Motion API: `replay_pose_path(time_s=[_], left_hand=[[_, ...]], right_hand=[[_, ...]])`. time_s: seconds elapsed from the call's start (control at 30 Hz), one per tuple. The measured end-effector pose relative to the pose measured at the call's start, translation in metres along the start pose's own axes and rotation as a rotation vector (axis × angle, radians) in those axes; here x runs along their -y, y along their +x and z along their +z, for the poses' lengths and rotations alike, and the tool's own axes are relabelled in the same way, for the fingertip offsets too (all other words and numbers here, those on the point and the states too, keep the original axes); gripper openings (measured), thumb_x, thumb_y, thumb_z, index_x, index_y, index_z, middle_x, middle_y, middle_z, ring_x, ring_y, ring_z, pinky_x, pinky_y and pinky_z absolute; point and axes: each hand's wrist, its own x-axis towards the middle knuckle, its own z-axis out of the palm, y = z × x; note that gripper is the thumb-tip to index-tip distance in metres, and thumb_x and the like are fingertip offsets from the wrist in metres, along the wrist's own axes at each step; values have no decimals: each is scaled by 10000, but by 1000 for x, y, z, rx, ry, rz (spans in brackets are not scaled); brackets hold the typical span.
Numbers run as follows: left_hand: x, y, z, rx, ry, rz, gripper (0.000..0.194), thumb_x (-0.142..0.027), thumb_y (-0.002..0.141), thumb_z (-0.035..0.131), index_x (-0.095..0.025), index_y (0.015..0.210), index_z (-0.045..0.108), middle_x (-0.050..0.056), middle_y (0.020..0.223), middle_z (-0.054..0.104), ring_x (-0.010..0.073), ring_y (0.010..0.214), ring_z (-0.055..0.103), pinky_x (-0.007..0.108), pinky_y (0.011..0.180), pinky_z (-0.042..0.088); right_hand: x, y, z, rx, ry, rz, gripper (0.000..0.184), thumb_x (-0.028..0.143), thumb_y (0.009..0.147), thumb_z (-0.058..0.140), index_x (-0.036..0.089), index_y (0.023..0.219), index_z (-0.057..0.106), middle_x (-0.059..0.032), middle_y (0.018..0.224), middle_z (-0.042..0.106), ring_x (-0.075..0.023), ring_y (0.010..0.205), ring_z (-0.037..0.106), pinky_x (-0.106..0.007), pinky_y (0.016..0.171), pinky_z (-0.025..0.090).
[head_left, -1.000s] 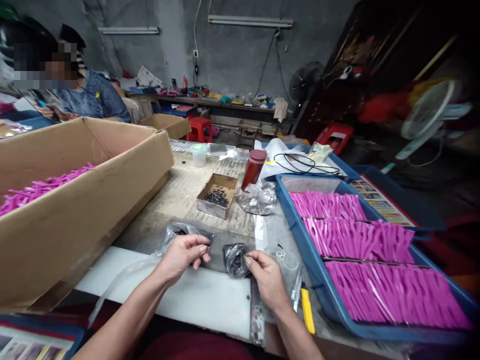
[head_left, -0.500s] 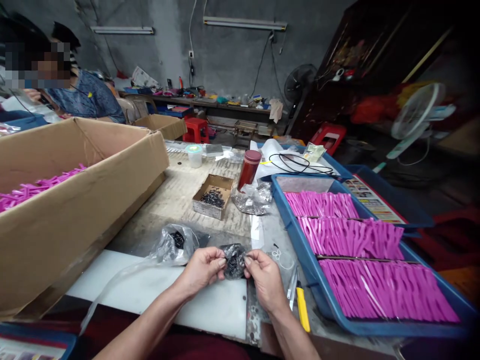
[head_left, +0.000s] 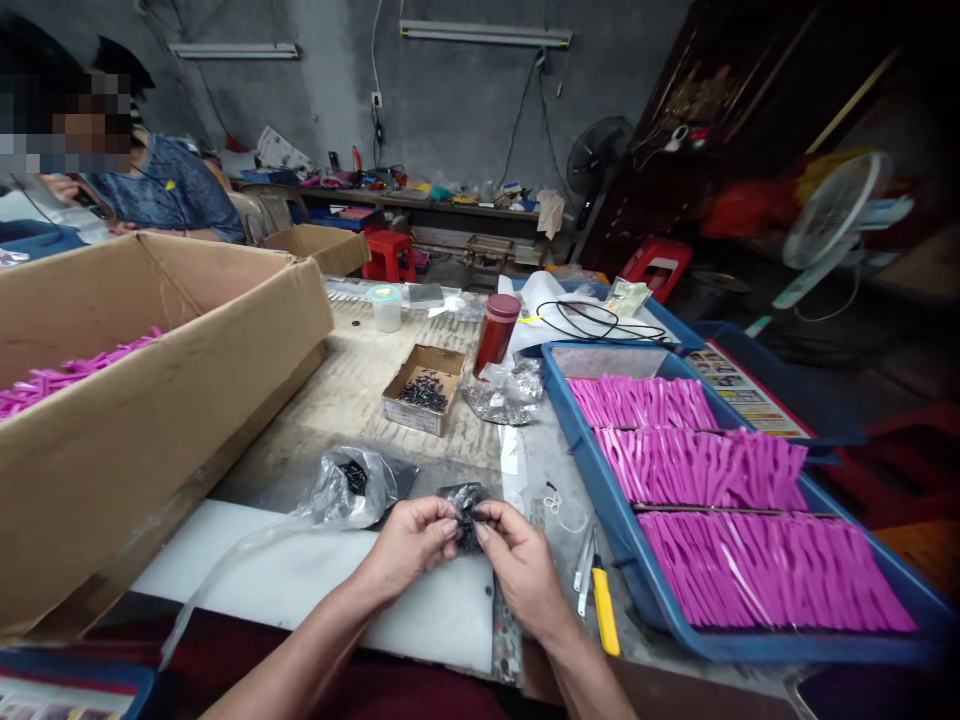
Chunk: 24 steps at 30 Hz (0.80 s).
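Observation:
A small clear plastic bag [head_left: 468,494] of black parts is held between my two hands above the white sheet [head_left: 420,610]. My left hand [head_left: 416,540] pinches the bag's left side with thumb and forefinger. On the right side, my right hand [head_left: 517,550] grips it the same way. The fingers cover much of the bag, and its opening cannot be made out. Left of my hands lies a larger open plastic bag [head_left: 352,490] with black parts inside. Farther back sits a small cardboard box [head_left: 424,390] with many tiny black pieces.
A large carton [head_left: 150,430] with pink pieces stands left. At right, a blue tray [head_left: 570,420] holds rows of pink pieces [head_left: 705,470]. Beside it lie a yellow-handled tool [head_left: 604,610], a red-lidded container [head_left: 496,335] and a silvery bag [head_left: 504,395]. A co-worker [head_left: 172,190] sits far left.
My hands have come closer together on the small bag, bunching it between the fingers. The right hand has shifted left, and the whole view has tilted slightly.

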Motion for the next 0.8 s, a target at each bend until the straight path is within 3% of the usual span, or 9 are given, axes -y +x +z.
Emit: replay_pose_path(time_s=[0.23, 0.8], left_hand=[[1, 0, 1, 13, 23, 19, 194, -313, 663, 536, -123, 647, 500, -40, 453, 482, 29, 337, 317, 159, 345, 218], [-2, -3, 4, 5, 132, 34, 153, -267, 677, 516, -121, 632, 515, -41, 487, 460, 38, 385, 328, 157, 365, 235]], right_hand=[[0, -1, 3, 24, 14, 19, 112, 163, 724, 453, 182, 823, 502, 23, 671, 522, -99, 604, 484, -199, 550, 386], [-1, -1, 4, 55, 111, 69, 99, 154, 715, 453, 185, 805, 481, 30, 666, 489, -93, 600, 456, -198, 546, 362]])
